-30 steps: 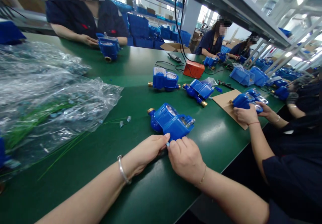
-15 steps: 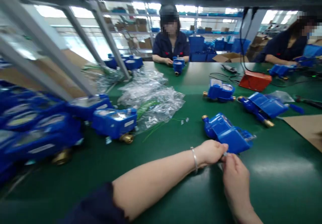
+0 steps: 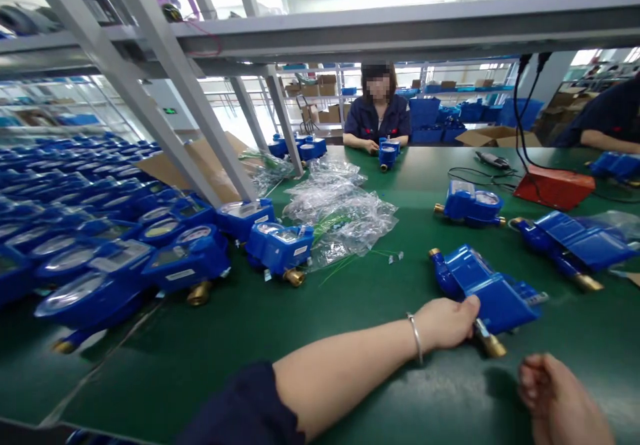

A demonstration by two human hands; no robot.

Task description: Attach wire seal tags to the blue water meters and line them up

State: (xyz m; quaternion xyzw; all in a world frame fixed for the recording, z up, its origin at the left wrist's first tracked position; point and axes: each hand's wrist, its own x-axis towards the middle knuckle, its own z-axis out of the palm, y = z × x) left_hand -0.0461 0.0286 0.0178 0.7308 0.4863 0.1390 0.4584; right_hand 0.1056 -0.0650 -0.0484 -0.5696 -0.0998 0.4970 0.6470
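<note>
A blue water meter [image 3: 493,291] with brass pipe ends lies tilted on the green table, right of centre. My left hand [image 3: 447,321], a bangle at its wrist, is closed on the meter's near side, thumb on the blue body; the fingers beneath are hidden. Just beside it a brass end [image 3: 493,345] and a small pale tag [image 3: 481,328] show. My right hand [image 3: 560,391] is apart from the meter, low at the right, its fingers curled with nothing visible in them. Two other meters, one upright [image 3: 473,201] and one tilted [image 3: 575,241], lie beyond.
Many blue meters [image 3: 185,258] crowd the left side. Clear plastic bags [image 3: 345,211] and green wires [image 3: 345,265] lie mid-table. A red box [image 3: 555,188] with cables stands at back right. A co-worker [image 3: 377,115] sits opposite, and metal posts [image 3: 185,91] rise at left.
My right hand has left the meter's near end and moved right and down. My left hand remains on the meter. The view has shifted, showing more of the left side.
</note>
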